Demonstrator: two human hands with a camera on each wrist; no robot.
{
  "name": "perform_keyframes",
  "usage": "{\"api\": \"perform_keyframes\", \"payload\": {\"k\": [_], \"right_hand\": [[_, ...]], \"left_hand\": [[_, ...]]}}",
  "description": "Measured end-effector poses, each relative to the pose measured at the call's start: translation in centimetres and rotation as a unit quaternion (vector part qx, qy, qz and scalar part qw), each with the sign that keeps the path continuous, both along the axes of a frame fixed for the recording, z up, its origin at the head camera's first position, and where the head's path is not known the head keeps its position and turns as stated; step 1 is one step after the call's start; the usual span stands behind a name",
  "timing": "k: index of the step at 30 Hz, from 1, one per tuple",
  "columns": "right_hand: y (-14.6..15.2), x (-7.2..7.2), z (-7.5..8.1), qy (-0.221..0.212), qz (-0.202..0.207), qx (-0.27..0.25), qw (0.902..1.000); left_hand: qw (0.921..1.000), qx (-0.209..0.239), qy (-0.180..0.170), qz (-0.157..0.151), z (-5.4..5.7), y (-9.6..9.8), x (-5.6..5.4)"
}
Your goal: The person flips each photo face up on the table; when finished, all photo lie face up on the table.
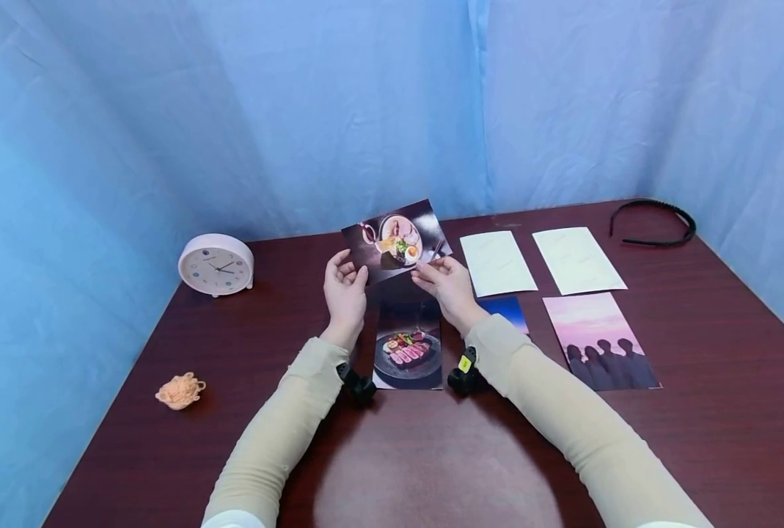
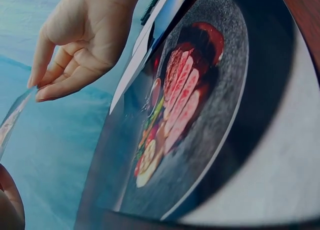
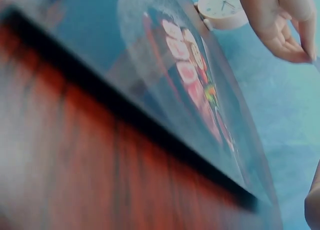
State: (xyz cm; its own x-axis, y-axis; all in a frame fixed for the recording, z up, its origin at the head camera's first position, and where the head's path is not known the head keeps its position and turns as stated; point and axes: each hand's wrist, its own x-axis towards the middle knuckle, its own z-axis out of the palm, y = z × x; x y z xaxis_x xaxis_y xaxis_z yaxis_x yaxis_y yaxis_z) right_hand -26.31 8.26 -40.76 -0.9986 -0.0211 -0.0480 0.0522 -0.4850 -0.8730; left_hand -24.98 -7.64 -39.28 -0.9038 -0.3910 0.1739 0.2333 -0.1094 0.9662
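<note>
Both hands hold up a photo of a bowl of noodles with egg [image 1: 398, 238], tilted above the table's far side. My left hand [image 1: 345, 293] grips its lower left edge, thumb in front. At the lower right edge my right hand [image 1: 451, 287] pinches it between thumb and fingers; the left wrist view shows that pinch from the side, with the photo [image 2: 15, 117] nearly edge-on. Below the hands lies a photo of sliced meat on a dark plate [image 1: 408, 352]. A blue photo [image 1: 507, 312] is partly covered by the right wrist.
Two white sheets [image 1: 497, 264] [image 1: 579, 260] lie at the back right, with a photo of silhouetted people [image 1: 603, 345] in front. A black headband [image 1: 689, 220] rests at the far right corner. Leftward are a white clock [image 1: 216, 265] and a peach scrunchie-like item [image 1: 180, 391].
</note>
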Motion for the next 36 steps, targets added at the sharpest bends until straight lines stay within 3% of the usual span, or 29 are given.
{"api": "perform_keyframes", "payload": {"k": [6, 14, 21, 24, 27, 30, 32, 36], "right_hand": [[1.4, -0.3, 0.2, 0.002, -0.001, 0.011, 0.9999], [3.7, -0.5, 0.3, -0.014, -0.014, 0.104, 0.9944], [5.2, -0.6, 0.7, 0.012, -0.005, 0.128, 0.9917], [5.4, -0.7, 0.9, 0.035, 0.005, 0.165, 0.9856], [5.4, -0.7, 1.1, 0.07, 0.02, 0.22, 0.9729], [5.5, -0.8, 1.3, 0.102, 0.038, 0.28, 0.9537], [5.6, -0.8, 1.4, 0.122, 0.053, 0.323, 0.9372], [5.3, -0.5, 1.6, 0.159, 0.094, 0.407, 0.8944]], "left_hand": [[0.9994, -0.029, -0.001, -0.019, 0.5, -0.9, 0.2], [0.9904, -0.122, -0.013, -0.064, 1.7, -3.0, 0.8], [0.9748, -0.194, -0.016, -0.108, 2.5, -4.9, 1.0], [0.9621, -0.24, -0.014, -0.128, 2.7, -5.5, 1.1], [0.9462, -0.288, -0.006, -0.148, 3.1, -6.1, 1.1], [0.9283, -0.331, 0.001, -0.169, 3.5, -6.5, 1.1], [0.9193, -0.349, 0.004, -0.182, 3.6, -6.7, 1.0], [0.906, -0.374, 0.008, -0.198, 3.7, -6.8, 1.1]]}}
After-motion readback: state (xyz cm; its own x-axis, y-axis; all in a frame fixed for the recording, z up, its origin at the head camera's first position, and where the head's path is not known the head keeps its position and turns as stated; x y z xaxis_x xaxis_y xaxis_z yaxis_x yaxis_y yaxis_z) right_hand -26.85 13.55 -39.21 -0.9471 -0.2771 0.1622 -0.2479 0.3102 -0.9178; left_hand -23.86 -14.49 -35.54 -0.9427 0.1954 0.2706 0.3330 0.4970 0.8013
